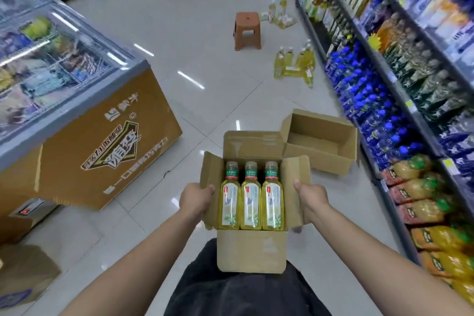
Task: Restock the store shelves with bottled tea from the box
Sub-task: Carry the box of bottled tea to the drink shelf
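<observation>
The open cardboard box point(251, 251) was held at waist height in the middle of the aisle, with three bottles of tea point(250, 200) lying side by side in it, caps pointing away from the person. The left hand point(196, 200) gripped the box's left flap and the right hand point(311, 196) the right flap, thumbs on top, fingers curled underneath.

Just beyond and to the right, an empty carton point(320, 146) sat on the floor against the foot of the store shelves point(410, 113). Farther down, loose tea bottles point(295, 64) stood and lay near the shelf base, with a brown plastic stool point(247, 31) to their left. A chest freezer point(77, 90) with a printed cardboard front bounded the left side. Between freezer and shelves ran a wide strip of bare tiled floor point(179, 20).
</observation>
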`<state>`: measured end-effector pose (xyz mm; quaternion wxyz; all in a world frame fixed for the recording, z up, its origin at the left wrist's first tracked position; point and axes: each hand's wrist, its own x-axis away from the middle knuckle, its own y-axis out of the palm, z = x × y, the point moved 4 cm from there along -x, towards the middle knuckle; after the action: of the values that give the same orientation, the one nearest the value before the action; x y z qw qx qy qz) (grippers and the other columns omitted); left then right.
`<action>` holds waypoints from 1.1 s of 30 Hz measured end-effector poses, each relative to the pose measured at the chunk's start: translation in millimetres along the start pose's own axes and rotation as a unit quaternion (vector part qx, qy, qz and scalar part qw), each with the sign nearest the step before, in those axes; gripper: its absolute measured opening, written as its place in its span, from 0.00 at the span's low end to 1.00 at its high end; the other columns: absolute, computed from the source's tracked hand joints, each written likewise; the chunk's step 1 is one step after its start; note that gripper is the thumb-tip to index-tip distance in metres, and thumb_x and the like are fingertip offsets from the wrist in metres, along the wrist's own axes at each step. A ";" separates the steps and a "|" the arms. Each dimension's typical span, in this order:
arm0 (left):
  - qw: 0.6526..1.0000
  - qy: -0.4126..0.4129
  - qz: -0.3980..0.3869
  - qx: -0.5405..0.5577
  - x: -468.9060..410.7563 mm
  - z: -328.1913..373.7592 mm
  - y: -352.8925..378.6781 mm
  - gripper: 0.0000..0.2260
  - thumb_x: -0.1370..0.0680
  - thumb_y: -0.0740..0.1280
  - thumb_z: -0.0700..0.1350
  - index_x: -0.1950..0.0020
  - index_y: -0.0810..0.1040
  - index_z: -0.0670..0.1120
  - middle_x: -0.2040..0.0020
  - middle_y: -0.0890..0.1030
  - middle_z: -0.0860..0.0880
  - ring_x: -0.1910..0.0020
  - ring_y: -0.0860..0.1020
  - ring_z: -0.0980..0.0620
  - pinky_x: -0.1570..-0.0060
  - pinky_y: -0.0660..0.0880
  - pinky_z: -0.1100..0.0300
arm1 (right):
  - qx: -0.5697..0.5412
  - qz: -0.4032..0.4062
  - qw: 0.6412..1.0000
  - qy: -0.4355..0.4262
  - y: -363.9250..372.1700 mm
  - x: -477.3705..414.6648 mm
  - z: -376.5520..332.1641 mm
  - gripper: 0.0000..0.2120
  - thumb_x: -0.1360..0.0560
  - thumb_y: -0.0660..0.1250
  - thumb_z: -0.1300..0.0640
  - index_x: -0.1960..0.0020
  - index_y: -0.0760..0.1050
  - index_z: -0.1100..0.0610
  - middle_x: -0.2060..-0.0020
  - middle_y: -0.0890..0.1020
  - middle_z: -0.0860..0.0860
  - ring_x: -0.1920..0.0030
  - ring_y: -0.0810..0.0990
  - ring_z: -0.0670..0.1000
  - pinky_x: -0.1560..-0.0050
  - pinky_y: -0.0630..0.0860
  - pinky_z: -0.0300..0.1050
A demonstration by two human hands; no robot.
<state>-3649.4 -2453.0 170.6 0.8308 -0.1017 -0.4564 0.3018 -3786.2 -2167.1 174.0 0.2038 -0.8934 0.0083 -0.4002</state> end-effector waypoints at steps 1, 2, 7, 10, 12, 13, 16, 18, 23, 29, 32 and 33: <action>1.000 0.001 0.000 0.003 -23.0 26.5 -4.0 0.11 0.21 0.69 0.54 0.51 0.78 0.46 0.56 0.84 0.47 0.58 0.84 0.46 0.54 0.83 0.47 | 0.004 0.003 1.000 -0.006 13.5 -14.6 -29.4 0.14 0.25 0.71 0.48 0.48 0.75 0.57 0.55 0.82 0.56 0.53 0.82 0.59 0.45 0.80 0.57; 1.000 0.001 0.000 -0.002 -45.6 53.8 -8.4 0.10 0.21 0.69 0.53 0.52 0.78 0.46 0.57 0.85 0.47 0.59 0.85 0.46 0.54 0.83 0.47 | 0.007 0.010 1.000 -0.010 27.8 -32.5 -57.2 0.15 0.26 0.71 0.48 0.48 0.76 0.58 0.54 0.83 0.56 0.53 0.82 0.59 0.45 0.80 0.57; 0.999 0.024 -0.015 -0.029 -182.8 187.9 -27.4 0.10 0.23 0.70 0.53 0.53 0.81 0.46 0.59 0.85 0.47 0.60 0.85 0.44 0.54 0.84 0.45 | 0.050 0.027 0.998 -0.006 96.5 -142.7 -170.9 0.26 0.30 0.70 0.40 0.43 0.78 0.60 0.49 0.84 0.56 0.48 0.82 0.60 0.43 0.79 0.58; 0.998 0.039 -0.019 -0.046 -247.8 275.5 -35.7 0.11 0.22 0.70 0.52 0.52 0.81 0.44 0.59 0.85 0.46 0.60 0.85 0.44 0.55 0.84 0.45 | 0.027 0.038 0.999 0.020 132.8 -182.0 -249.1 0.31 0.28 0.70 0.40 0.35 0.74 0.61 0.41 0.80 0.55 0.40 0.79 0.61 0.37 0.75 0.56; 0.996 0.054 -0.021 -0.065 -283.8 339.8 -38.3 0.11 0.21 0.69 0.53 0.51 0.81 0.45 0.57 0.85 0.47 0.59 0.84 0.45 0.54 0.84 0.46 | 0.008 0.048 0.999 0.025 152.4 -207.2 -303.3 0.28 0.26 0.70 0.42 0.36 0.75 0.61 0.42 0.81 0.55 0.42 0.80 0.60 0.38 0.76 0.55; 0.995 0.058 -0.023 -0.075 -302.9 370.7 -39.4 0.11 0.21 0.69 0.53 0.51 0.80 0.45 0.56 0.85 0.47 0.58 0.84 0.45 0.53 0.83 0.47 | -0.004 0.051 0.998 0.025 162.0 -220.5 -330.0 0.26 0.26 0.70 0.42 0.38 0.76 0.60 0.45 0.82 0.55 0.44 0.81 0.59 0.40 0.77 0.54; 0.992 0.076 -0.025 -0.100 -363.3 459.8 -39.8 0.10 0.20 0.68 0.53 0.52 0.77 0.46 0.55 0.84 0.46 0.56 0.83 0.45 0.52 0.83 0.48 | -0.023 0.056 0.998 0.019 190.6 -275.0 -408.0 0.19 0.26 0.70 0.44 0.47 0.79 0.59 0.52 0.84 0.54 0.52 0.83 0.57 0.44 0.79 0.53; 0.992 0.078 -0.032 -0.091 -408.0 516.0 -36.4 0.10 0.20 0.69 0.52 0.52 0.77 0.47 0.55 0.83 0.46 0.56 0.83 0.44 0.52 0.83 0.47 | -0.019 0.040 0.999 0.020 210.1 -315.3 -461.2 0.16 0.25 0.69 0.44 0.51 0.78 0.58 0.54 0.83 0.55 0.52 0.82 0.58 0.44 0.79 0.55; 0.992 0.077 -0.030 -0.096 -507.0 651.2 -14.5 0.09 0.20 0.69 0.52 0.54 0.76 0.47 0.56 0.83 0.46 0.57 0.83 0.44 0.52 0.83 0.46 | -0.033 0.067 0.997 0.027 239.4 -421.8 -587.1 0.20 0.28 0.72 0.45 0.47 0.77 0.60 0.50 0.83 0.58 0.51 0.82 0.59 0.44 0.79 0.56; 0.987 0.089 -0.055 -0.123 -614.7 822.2 18.8 0.12 0.20 0.69 0.53 0.60 0.75 0.49 0.58 0.82 0.47 0.58 0.83 0.44 0.53 0.83 0.45 | -0.055 0.101 0.992 0.052 258.1 -519.6 -739.5 0.23 0.28 0.72 0.46 0.44 0.77 0.65 0.49 0.83 0.56 0.49 0.82 0.61 0.42 0.78 0.54; 0.980 0.106 -0.080 -0.150 -677.0 910.3 43.4 0.12 0.21 0.69 0.54 0.60 0.75 0.50 0.58 0.83 0.48 0.58 0.83 0.44 0.52 0.83 0.45 | -0.080 0.120 0.988 0.058 264.4 -580.1 -806.8 0.17 0.29 0.72 0.47 0.55 0.79 0.62 0.59 0.84 0.57 0.57 0.84 0.60 0.48 0.81 0.58; 0.977 0.113 -0.090 -0.155 -699.0 939.3 52.8 0.11 0.21 0.69 0.54 0.60 0.75 0.50 0.58 0.83 0.47 0.58 0.83 0.44 0.52 0.83 0.46 | -0.088 0.131 0.985 0.066 265.7 -593.9 -831.7 0.15 0.28 0.72 0.48 0.57 0.78 0.61 0.61 0.84 0.57 0.59 0.84 0.59 0.49 0.82 0.57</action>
<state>-4721.5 -2926.4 188.5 0.8751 -0.2211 -0.4079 0.1375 -4747.9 -2602.3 149.0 0.1737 -0.8709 0.1735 -0.4257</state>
